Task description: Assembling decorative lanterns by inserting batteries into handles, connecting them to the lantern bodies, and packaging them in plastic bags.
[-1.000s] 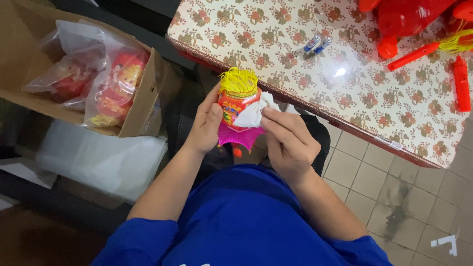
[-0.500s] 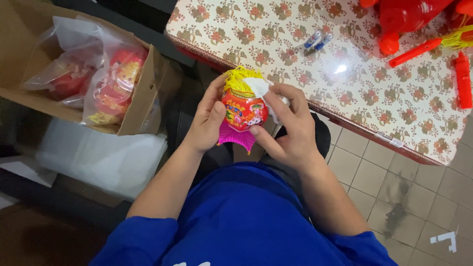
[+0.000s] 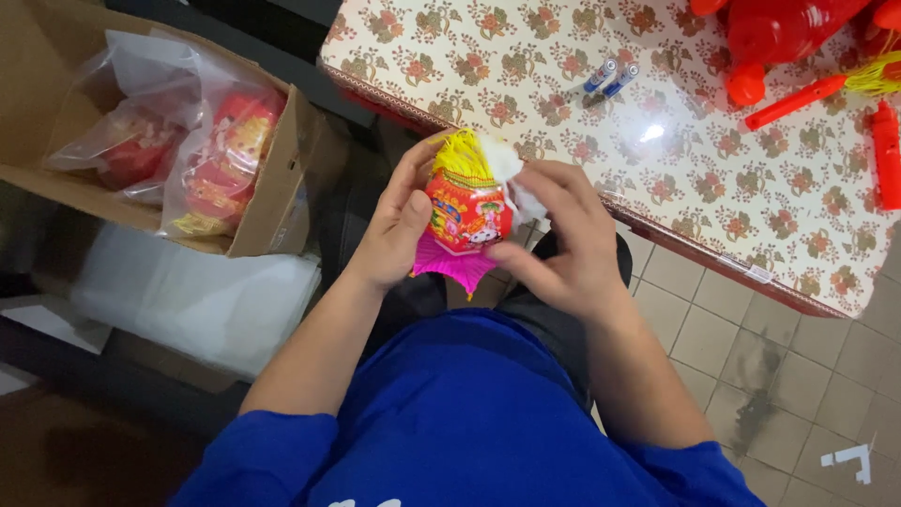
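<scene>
we sit at a table (image 3: 713, 188) with a flowered cloth, a cardboard box (image 3: 272, 188) of bagged lanterns to our left, red plastic parts (image 3: 798, 38) and two small batteries (image 3: 610, 77) lying on the cloth; between our hands, over our lap just off the table edge, is a small red lantern (image 3: 466, 218) with a yellow tassel and a pink base; our left hand (image 3: 394, 235) wraps its side, thumb pressed on the front; our right hand (image 3: 563, 244) curls round the other side, fingertips pinching a white scrap (image 3: 511, 174) by the tassel; to do this well, we judge the left should steady the body without crushing it while the right works lightly at the top
</scene>
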